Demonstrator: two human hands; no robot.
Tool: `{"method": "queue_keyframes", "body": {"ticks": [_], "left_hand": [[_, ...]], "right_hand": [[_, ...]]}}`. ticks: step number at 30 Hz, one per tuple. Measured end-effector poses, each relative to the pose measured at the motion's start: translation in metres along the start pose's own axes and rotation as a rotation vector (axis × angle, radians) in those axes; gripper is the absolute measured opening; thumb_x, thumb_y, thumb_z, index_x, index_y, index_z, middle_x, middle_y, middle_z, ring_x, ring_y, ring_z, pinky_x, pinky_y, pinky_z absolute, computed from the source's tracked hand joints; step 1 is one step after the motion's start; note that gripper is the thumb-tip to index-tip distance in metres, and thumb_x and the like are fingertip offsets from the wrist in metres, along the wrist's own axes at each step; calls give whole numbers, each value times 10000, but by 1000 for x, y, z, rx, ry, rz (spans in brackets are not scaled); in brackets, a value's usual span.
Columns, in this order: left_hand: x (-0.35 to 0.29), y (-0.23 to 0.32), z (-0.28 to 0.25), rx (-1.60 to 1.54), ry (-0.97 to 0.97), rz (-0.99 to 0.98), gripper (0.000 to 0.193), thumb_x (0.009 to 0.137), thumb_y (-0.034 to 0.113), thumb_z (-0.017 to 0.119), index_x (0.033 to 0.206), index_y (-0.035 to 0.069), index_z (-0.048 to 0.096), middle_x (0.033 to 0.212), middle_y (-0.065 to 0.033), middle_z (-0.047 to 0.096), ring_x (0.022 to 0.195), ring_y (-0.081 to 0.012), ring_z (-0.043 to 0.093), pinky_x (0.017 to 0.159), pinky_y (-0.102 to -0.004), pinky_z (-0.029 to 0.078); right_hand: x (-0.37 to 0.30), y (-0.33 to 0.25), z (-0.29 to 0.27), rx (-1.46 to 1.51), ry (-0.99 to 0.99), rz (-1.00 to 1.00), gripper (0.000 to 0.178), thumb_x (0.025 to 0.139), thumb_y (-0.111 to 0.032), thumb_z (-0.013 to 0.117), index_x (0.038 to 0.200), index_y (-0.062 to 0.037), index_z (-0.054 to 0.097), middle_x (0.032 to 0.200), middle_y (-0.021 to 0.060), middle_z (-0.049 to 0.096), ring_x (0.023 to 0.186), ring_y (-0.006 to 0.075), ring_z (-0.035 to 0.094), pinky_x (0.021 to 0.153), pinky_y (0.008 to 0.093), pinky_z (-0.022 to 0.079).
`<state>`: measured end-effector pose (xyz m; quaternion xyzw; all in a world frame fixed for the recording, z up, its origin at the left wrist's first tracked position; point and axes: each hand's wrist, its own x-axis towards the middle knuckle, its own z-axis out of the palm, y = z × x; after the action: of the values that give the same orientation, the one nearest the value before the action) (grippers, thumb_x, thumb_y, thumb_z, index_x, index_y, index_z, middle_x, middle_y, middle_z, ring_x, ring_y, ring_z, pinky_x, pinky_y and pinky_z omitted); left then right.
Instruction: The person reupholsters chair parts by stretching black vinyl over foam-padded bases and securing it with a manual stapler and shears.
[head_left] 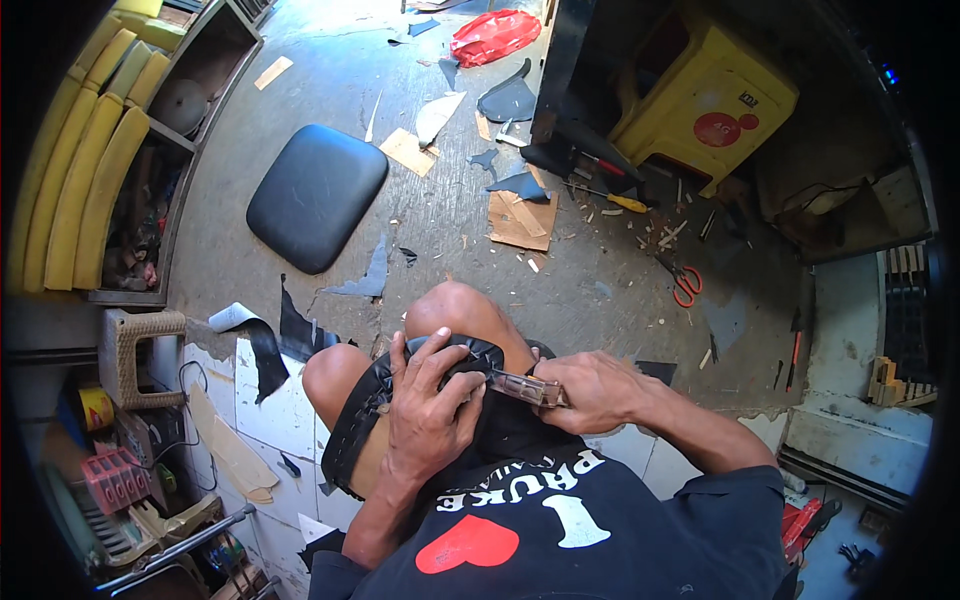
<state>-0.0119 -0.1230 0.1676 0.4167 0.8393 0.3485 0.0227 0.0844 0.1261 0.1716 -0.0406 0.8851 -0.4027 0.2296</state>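
Note:
Across my lap lies a seat pad (350,432), its black vinyl cover folded over the edge of a tan board and fixed along the rim. My left hand (430,400) grips the pad's far side, fingers pressing the gathered vinyl down. In my right hand (595,390) is a metal staple gun (525,388), its nose touching or very close to the folded vinyl beside my left fingers. The exact contact spot is hidden by those fingers. On the floor ahead rests a black padded seat (318,198), smooth side up.
Vinyl scraps, cardboard pieces (522,220) and wood slivers litter the floor. Orange-handled scissors (687,286) and a yellow-handled screwdriver (626,203) lie to the right, near a yellow plastic stool (715,100). Yellow pads (110,200) are stacked at left, above a woven stool (122,360).

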Motion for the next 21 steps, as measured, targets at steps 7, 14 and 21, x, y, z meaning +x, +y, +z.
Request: {"method": "queue_keyframes", "body": {"ticks": [7, 14, 21], "left_hand": [[7, -8, 0, -29, 22, 2, 194, 806, 29, 835, 979, 102, 785, 1203, -105, 711, 1361, -333, 610, 1292, -570, 232], [5, -10, -9, -127, -31, -40, 185, 834, 28, 803, 1004, 93, 769, 1222, -111, 689, 1393, -349, 580, 1288, -587, 221], [8, -7, -17, -181, -117, -5, 209, 838, 19, 791, 1032, 87, 752, 1247, -122, 680, 1421, -365, 555, 1292, -587, 216]], "right_hand": [[19, -3, 13, -142, 107, 97, 274, 771, -340, 782, 844, -87, 705, 765, 178, 717, 723, 457, 704, 683, 529, 568], [-7, -18, -15, 137, -70, 91, 270, 884, -261, 717, 1012, -26, 677, 878, 211, 711, 859, 430, 707, 773, 503, 534], [-3, -40, -8, -5, -78, 166, 311, 853, -328, 723, 947, -33, 699, 866, 238, 717, 845, 453, 704, 781, 520, 547]]}}
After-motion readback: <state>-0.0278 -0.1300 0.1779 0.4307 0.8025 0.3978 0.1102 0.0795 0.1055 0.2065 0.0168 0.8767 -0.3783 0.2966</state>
